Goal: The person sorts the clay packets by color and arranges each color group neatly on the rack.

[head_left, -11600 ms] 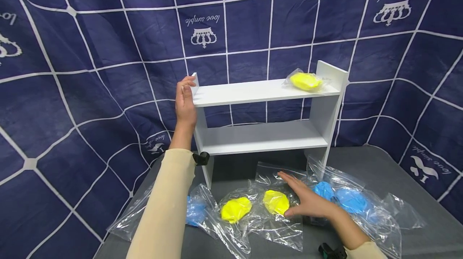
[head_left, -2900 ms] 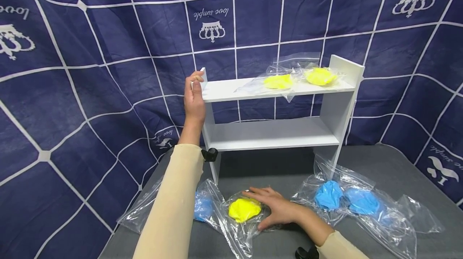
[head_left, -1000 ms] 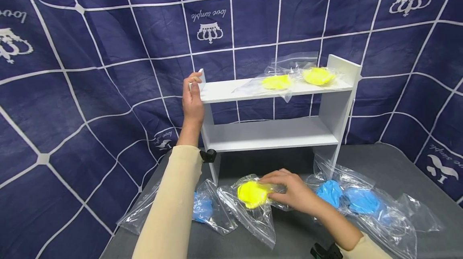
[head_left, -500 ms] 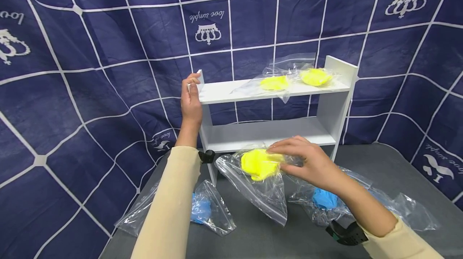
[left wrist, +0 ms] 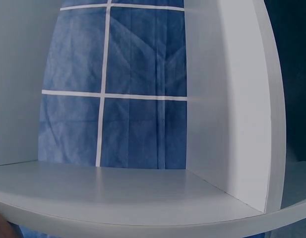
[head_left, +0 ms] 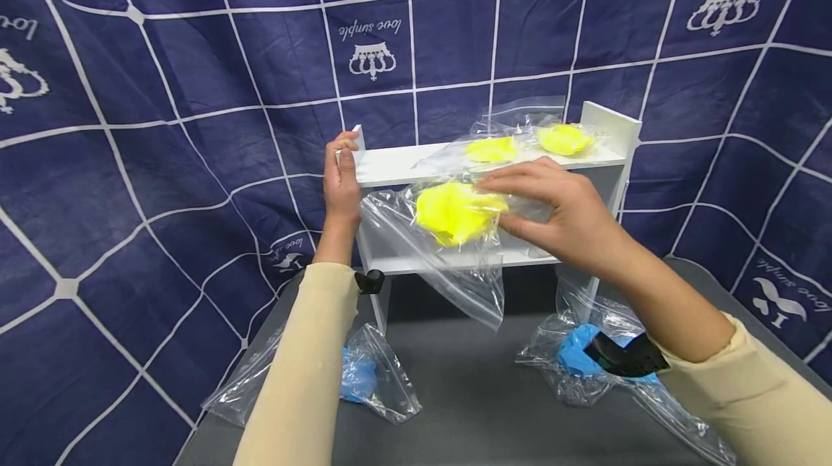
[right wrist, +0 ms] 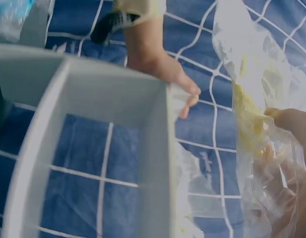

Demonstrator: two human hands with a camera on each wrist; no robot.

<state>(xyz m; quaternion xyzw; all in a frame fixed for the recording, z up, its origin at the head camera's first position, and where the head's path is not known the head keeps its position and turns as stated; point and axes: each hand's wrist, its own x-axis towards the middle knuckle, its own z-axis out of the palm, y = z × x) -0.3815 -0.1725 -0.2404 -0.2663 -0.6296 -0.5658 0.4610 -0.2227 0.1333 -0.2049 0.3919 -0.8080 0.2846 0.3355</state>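
Note:
My left hand [head_left: 341, 188] grips the left side panel of a white two-tier shelf [head_left: 390, 162], up by the top board. In my right hand [head_left: 568, 213], a clear zip bag with a yellow lump [head_left: 455, 213] is pinched between thumb and fingers, raised in front of the shelf, its zip edge dangling. The right wrist view shows the same zip bag [right wrist: 249, 116] beside the shelf's boards. Two more bags with yellow lumps, a middle one [head_left: 492, 150] and a right one [head_left: 565, 139], lie on the top board. The left wrist view faces the shelf's inside [left wrist: 118, 193].
On the dark grey table [head_left: 464, 394], a clear bag with a blue lump [head_left: 357, 376] lies at left, partly behind my left forearm. Further bags with blue lumps [head_left: 578, 350] lie at right, partly hidden under my right wrist. A navy checked curtain [head_left: 448, 32] hangs behind the shelf.
Since about a second ago, my right hand has lifted the yellow-lump zip bag from the table to top-board height. Earlier, a second yellow bag went onto the top board. My left hand stays put.

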